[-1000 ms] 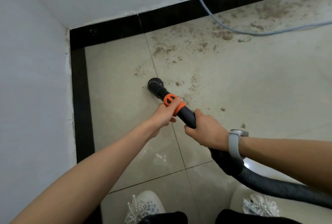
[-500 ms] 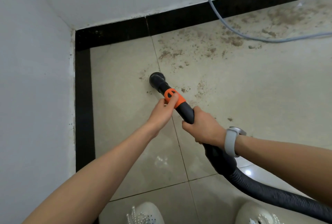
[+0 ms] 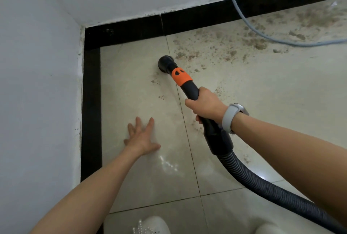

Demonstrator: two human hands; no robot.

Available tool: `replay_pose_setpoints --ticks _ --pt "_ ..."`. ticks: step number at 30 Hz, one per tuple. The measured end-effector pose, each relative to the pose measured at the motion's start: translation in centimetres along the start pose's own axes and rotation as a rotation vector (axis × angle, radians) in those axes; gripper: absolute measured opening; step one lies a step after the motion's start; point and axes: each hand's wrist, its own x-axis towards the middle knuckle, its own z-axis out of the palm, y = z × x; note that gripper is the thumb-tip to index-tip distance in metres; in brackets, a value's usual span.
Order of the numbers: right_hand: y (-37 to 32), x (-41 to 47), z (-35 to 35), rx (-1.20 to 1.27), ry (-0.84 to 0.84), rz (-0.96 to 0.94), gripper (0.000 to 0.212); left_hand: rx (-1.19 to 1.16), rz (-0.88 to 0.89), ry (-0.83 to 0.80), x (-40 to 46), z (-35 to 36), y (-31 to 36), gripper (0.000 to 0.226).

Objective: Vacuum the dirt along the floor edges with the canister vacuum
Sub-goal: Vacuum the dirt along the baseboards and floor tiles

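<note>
A black vacuum nozzle (image 3: 166, 63) with an orange collar (image 3: 181, 77) rests on the beige floor tiles near the room's corner. My right hand (image 3: 205, 105), with a grey watch on its wrist, grips the black handle just behind the collar. The ribbed black hose (image 3: 262, 185) runs from the handle to the lower right. My left hand (image 3: 142, 136) is off the vacuum, fingers spread, over the tile to the left of the handle. Brown dirt (image 3: 259, 43) lies scattered along the black floor edge (image 3: 206, 17) to the right of the nozzle.
White walls meet in a corner at the upper left, with a black border strip (image 3: 91, 102) along the left wall. A grey cable (image 3: 244, 19) hangs down the back wall and loops over the dirt. White shoes (image 3: 150, 225) show at the bottom.
My left hand has let go of the orange collar and moved down and left, fingers spread. The nozzle has shifted a little farther toward the back edge.
</note>
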Motion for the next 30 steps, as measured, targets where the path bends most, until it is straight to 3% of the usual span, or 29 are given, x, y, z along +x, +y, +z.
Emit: replay_pose_setpoints --ticks 11,21,30 --pt "0.2 -1.4 -0.8 0.119 -0.154 0.03 0.011 0.037 0.053 0.005 0.2 -0.8 -0.6 0.096" --pt "2.0 -7.1 0.3 0.105 -0.173 0.1 0.01 0.027 0.056 -0.017 0.4 -0.8 -1.1 0.089" --pt "1.9 -7.9 1.4 -0.198 -0.166 0.001 0.014 0.033 0.045 -0.017 -0.2 -0.7 -1.0 0.079"
